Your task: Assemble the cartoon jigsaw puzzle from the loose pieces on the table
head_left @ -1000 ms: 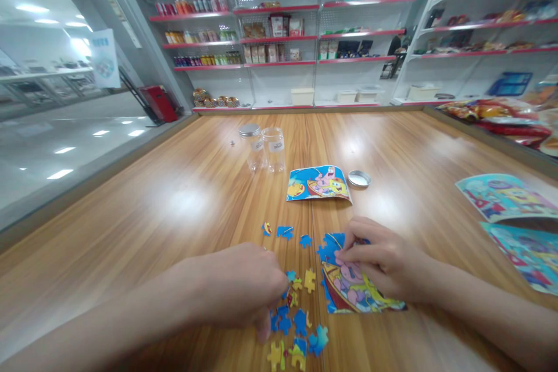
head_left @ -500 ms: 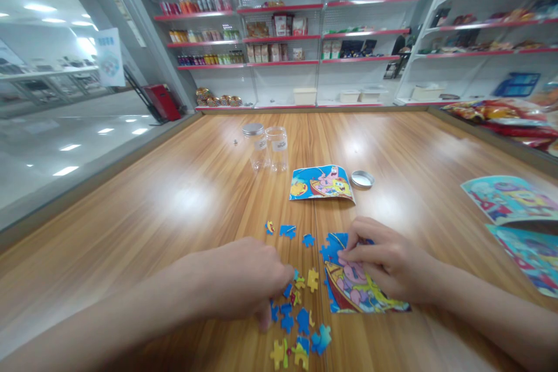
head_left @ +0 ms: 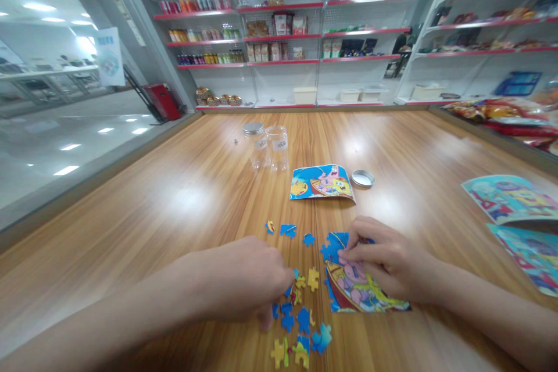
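Observation:
My left hand (head_left: 253, 273) reaches down over loose jigsaw pieces (head_left: 304, 321), its fingers curled and partly hidden. Its thumb stands apart from the index finger, and nothing held shows between them. My right hand (head_left: 387, 258) rests on the partly joined jigsaw puzzle (head_left: 353, 285), covering its upper right part. There the thumb and index finger are pinched together at the blue upper area; what they hold, if anything, is hidden. The joined part shows a boat and cartoon figures. A blue piece (head_left: 309, 239) and a wider blue piece (head_left: 288, 231) lie above the loose group.
Beyond the puzzle lies a curled picture card (head_left: 322, 182) beside a metal lid (head_left: 362, 178). A lidded clear jar (head_left: 255, 148) and an open clear jar (head_left: 277, 151) stand farther back. Another picture card (head_left: 508, 200) lies at the right. Stocked shelves (head_left: 283, 38) rise behind the table.
Hardly anything differs. Both hands keep nearly the same place and pose; a blue piece by my left thumb is slightly more covered.

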Available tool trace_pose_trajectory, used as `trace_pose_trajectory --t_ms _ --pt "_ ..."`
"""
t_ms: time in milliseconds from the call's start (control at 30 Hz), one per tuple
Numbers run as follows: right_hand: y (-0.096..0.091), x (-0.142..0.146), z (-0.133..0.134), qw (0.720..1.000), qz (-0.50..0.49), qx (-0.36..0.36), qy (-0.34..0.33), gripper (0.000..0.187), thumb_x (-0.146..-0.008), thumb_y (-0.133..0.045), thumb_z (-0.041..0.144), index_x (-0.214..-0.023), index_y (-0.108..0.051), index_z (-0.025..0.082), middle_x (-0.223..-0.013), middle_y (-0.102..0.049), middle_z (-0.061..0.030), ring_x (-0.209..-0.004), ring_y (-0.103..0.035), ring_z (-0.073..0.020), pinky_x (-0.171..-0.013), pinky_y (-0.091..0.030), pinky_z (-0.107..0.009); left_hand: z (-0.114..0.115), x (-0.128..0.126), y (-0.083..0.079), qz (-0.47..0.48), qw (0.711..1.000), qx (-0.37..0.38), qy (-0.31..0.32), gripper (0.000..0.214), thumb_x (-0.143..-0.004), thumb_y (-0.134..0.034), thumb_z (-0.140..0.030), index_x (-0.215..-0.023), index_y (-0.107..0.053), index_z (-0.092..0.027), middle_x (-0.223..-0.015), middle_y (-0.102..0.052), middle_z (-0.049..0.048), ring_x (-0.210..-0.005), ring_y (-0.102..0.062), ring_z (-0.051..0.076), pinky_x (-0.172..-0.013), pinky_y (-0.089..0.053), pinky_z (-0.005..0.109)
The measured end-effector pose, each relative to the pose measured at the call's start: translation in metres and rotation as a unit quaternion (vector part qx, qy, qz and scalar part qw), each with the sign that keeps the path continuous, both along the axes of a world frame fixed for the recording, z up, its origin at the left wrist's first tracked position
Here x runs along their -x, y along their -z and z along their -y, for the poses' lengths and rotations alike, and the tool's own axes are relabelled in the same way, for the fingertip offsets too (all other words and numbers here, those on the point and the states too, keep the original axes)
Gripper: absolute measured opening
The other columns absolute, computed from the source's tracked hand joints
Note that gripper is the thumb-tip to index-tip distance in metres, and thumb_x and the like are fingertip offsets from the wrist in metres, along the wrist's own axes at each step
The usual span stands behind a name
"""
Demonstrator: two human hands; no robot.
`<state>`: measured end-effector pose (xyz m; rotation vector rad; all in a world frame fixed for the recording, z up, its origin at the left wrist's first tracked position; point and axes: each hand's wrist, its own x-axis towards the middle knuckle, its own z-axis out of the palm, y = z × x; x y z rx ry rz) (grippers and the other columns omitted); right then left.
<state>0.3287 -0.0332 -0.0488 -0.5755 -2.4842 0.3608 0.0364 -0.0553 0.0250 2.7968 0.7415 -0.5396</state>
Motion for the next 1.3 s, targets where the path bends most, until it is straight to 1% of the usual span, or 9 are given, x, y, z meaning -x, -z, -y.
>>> trace_pose_trajectory --t_ms 67,167,233,500,700,867,1067,1167,1300 --pt "0.0011 -0.0006 0.0000 1.000 0.001 0.005 -0.001 0.033 -0.083 -0.051 0.000 -0.099 -0.072 0.019 -0.090 -0.059 -0.0079 -0.081 -0.053 -0.0197 -0.067 -0.042 -0.033 0.0000 0.0001 0.0014 0.002 1.000 -0.002 0.003 0.027 -0.076 -0.082 -0.042 -0.079 -0.073 -0.017 -0.068 -0.073 0.0060 -0.062 -0.072 0.024 -0.048 -0.038 0.029" --pt "0.0020 -0.0012 -0.0003 1.000 0.005 0.011 -0.001 0.035 -0.082 -0.050 -0.002 -0.101 -0.072 0.019 -0.091 -0.059 -0.0080 -0.082 -0.053 -0.0200 -0.067 -0.041 -0.034 0.0004 -0.0007 0.0027 0.004 1.000 0.005 0.001 0.033 -0.082 -0.075 -0.049 -0.076 -0.072 -0.017 -0.067 -0.073 0.0071 -0.061 -0.071 0.024 -0.047 -0.037 0.029" --pt "0.0017 -0.0012 -0.0007 1.000 0.007 0.012 -0.002 0.035 -0.082 -0.050 -0.002 -0.101 -0.071 0.019 -0.092 -0.059 -0.0080 -0.083 -0.053 -0.0201 -0.068 -0.041 -0.034 0.0007 -0.0020 0.0024 0.003 1.000 0.011 -0.003 0.034 -0.084 -0.073 -0.050 -0.076 -0.072 -0.017 -0.067 -0.074 0.0079 -0.060 -0.071 0.023 -0.047 -0.037 0.029" --pt "0.0003 -0.0003 -0.0003 1.000 0.003 0.015 -0.002 0.035 -0.082 -0.050 -0.002 -0.101 -0.072 0.018 -0.091 -0.058 -0.0080 -0.083 -0.052 -0.0201 -0.067 -0.040 -0.034 0.0021 -0.0049 -0.0006 0.002 1.000 0.016 -0.009 0.030 -0.079 -0.080 -0.043 -0.074 -0.071 -0.015 -0.064 -0.073 0.0081 -0.057 -0.070 0.023 -0.045 -0.034 0.028" --pt "0.0018 -0.0008 -0.0005 1.000 0.003 0.018 -0.002 0.034 -0.083 -0.050 -0.002 -0.100 -0.072 0.018 -0.091 -0.058 -0.0082 -0.083 -0.051 -0.0201 -0.067 -0.039 -0.034 0.0021 -0.0054 0.0007 -0.009 1.000 0.007 -0.003 0.031 -0.080 -0.078 -0.045 -0.075 -0.071 -0.015 -0.065 -0.073 0.0078 -0.060 -0.072 0.025 -0.044 -0.031 0.029" --pt "0.0007 -0.0004 0.0001 1.000 0.005 0.019 -0.004 0.034 -0.082 -0.050 -0.002 -0.101 -0.072 0.018 -0.091 -0.058 -0.0082 -0.083 -0.051 -0.0202 -0.068 -0.040 -0.034 0.0023 -0.0063 -0.0009 -0.027 1.000 0.011 -0.009 0.032 -0.081 -0.077 -0.046 -0.078 -0.072 -0.015 -0.067 -0.074 0.0077 -0.061 -0.072 0.024 -0.045 -0.035 0.028" --pt "-0.0001 0.0001 0.0005 1.000 0.004 0.018 -0.003 0.034 -0.083 -0.050 -0.002 -0.100 -0.072 0.018 -0.091 -0.058 -0.0083 -0.083 -0.052 -0.0202 -0.068 -0.040 -0.034 0.0032 -0.0055 -0.0015 -0.015 1.000 0.009 -0.006 0.032 -0.082 -0.077 -0.046 -0.078 -0.072 -0.015 -0.068 -0.074 0.0074 -0.062 -0.073 0.025 -0.044 -0.031 0.029" --pt "0.0005 0.0004 -0.0004 1.000 0.005 0.018 -0.001 0.035 -0.082 -0.050 -0.002 -0.101 -0.072 0.018 -0.092 -0.058 -0.0085 -0.083 -0.052 -0.0205 -0.068 -0.041 -0.035 0.0036 -0.0050 -0.0006 -0.009 1.000 0.010 -0.008 0.032 -0.081 -0.078 -0.045 -0.078 -0.071 -0.014 -0.068 -0.074 0.0078 -0.061 -0.072 0.024 -0.045 -0.032 0.029" --pt "0.0013 -0.0004 -0.0005 1.000 0.010 0.021 0.000 0.035 -0.083 -0.051 -0.001 -0.102 -0.072 0.019 -0.092 -0.059 -0.0084 -0.083 -0.052 -0.0204 -0.068 -0.041 -0.035 0.0040 -0.0055 -0.0005 -0.018 1.000 0.017 -0.015 0.031 -0.081 -0.078 -0.045 -0.080 -0.072 -0.014 -0.070 -0.075 0.0086 -0.064 -0.072 0.024 -0.048 -0.038 0.028"
